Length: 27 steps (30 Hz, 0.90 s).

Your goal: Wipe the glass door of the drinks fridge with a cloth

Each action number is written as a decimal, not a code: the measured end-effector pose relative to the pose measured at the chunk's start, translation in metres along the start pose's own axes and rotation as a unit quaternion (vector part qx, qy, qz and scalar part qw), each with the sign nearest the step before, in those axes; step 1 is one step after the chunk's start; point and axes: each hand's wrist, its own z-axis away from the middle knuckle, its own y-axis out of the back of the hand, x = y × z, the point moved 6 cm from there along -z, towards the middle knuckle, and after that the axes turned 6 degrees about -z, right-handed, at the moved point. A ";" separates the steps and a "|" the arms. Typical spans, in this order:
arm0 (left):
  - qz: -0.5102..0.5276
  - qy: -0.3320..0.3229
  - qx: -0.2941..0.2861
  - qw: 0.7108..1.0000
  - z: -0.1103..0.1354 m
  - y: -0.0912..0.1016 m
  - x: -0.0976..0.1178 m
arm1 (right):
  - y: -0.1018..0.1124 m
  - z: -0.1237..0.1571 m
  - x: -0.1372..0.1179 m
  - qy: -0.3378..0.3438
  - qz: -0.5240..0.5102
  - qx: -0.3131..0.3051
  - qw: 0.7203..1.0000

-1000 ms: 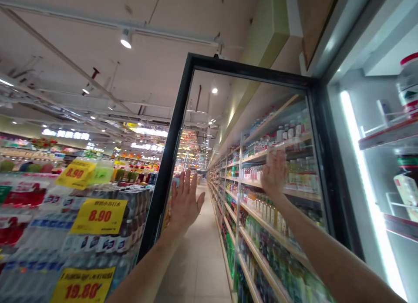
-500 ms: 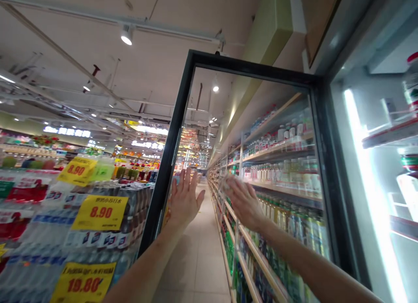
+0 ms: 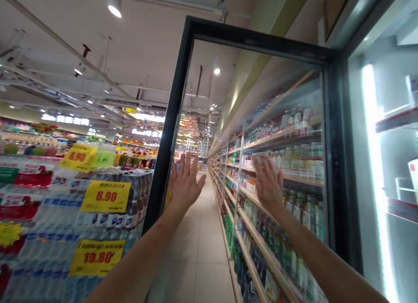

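Supermarket aisle around us, with stacked drinks (image 3: 55, 224) and yellow price signs (image 3: 106, 196) off to the left of our left hand (image 3: 185, 185). Next along is the black door frame (image 3: 171, 129), its free edge leaning a bit and passing just left of those fingers. So our left hand is the one nearer that edge: nothing in it that we can see, palm turned away, fingers a little parted, thumb out.

Straight ahead of both hands is the glass door (image 3: 228, 129), standing open, long axis up and down. Our hands are apart, with the pale aisle floor (image 3: 197, 250) showing between them. Our right hand (image 3: 268, 185) is on or very near the glass, something pale (image 3: 260, 157) by its fingertips; too blurry to say what, or whether it's gripped. Loads of room above both hands up to the top rail (image 3: 254, 35), some to the right too. Past that, it's the cooler's light strip (image 3: 372, 163).
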 end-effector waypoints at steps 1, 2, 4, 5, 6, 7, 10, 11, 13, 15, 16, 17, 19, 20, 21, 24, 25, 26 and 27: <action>0.005 0.001 0.001 1.000 0.000 0.000 0.000 | 0.006 -0.001 0.019 -0.076 0.014 0.033 0.996; 0.008 0.001 0.003 1.000 0.000 0.000 0.000 | 0.011 -0.001 0.031 -0.134 0.024 0.057 0.989; 0.013 -0.001 0.001 1.000 0.000 0.000 0.000 | 0.012 0.005 0.030 -0.159 0.027 0.059 0.985; 0.013 -0.002 0.000 1.000 0.000 -0.001 0.000 | 0.009 0.008 0.019 -0.114 0.017 0.033 0.993; 0.013 -0.003 0.000 1.000 0.000 0.000 0.000 | 0.003 0.012 0.003 -0.037 0.002 -0.008 0.999; 0.012 -0.003 0.000 1.000 0.000 0.000 0.000 | -0.001 0.018 -0.010 0.039 -0.011 -0.044 0.998; 0.016 -0.001 0.001 1.000 -0.001 0.000 -0.002 | 0.004 0.023 0.002 0.039 -0.005 -0.036 0.999; 0.019 -0.001 0.001 1.000 -0.002 0.000 -0.002 | 0.011 0.021 0.021 -0.041 0.009 0.006 0.999; 0.021 0.002 0.002 1.000 -0.002 0.000 -0.003 | 0.025 0.022 0.053 -0.196 0.028 0.076 0.977; 0.019 -0.006 0.008 1.000 0.000 0.001 0.000 | 0.026 0.025 0.052 -0.218 0.025 0.075 0.973; 0.018 -0.019 0.010 1.000 0.003 0.002 0.005 | 0.022 0.027 0.039 -0.172 0.017 0.047 0.984; 0.018 -0.039 0.007 0.999 0.007 0.002 0.011 | 0.015 0.029 0.020 -0.099 0.004 0.009 0.995; 0.022 -0.087 -0.009 0.996 0.020 0.001 0.026 | 0.004 0.037 -0.016 0.049 -0.023 -0.054 0.997; 0.024 -0.104 -0.017 0.994 0.026 0.001 0.034 | 0.002 0.039 -0.026 0.086 -0.028 -0.067 0.994; 0.025 -0.114 -0.026 0.993 0.032 0.000 0.039 | 0.001 0.038 -0.028 0.086 -0.026 -0.065 0.994; 0.025 -0.120 -0.038 0.992 0.041 0.001 0.047 | 0.010 0.026 -0.001 -0.079 0.012 0.020 0.997; 0.024 -0.119 -0.041 0.992 0.042 0.001 0.048 | 0.014 0.024 0.006 -0.137 0.021 0.047 0.989; 0.024 -0.121 -0.042 0.992 0.042 0.001 0.047 | 0.015 0.024 0.008 -0.169 0.023 0.059 0.984; 0.025 -0.122 -0.040 0.991 0.041 0.002 0.047 | 0.014 0.026 0.002 -0.169 0.018 0.051 0.984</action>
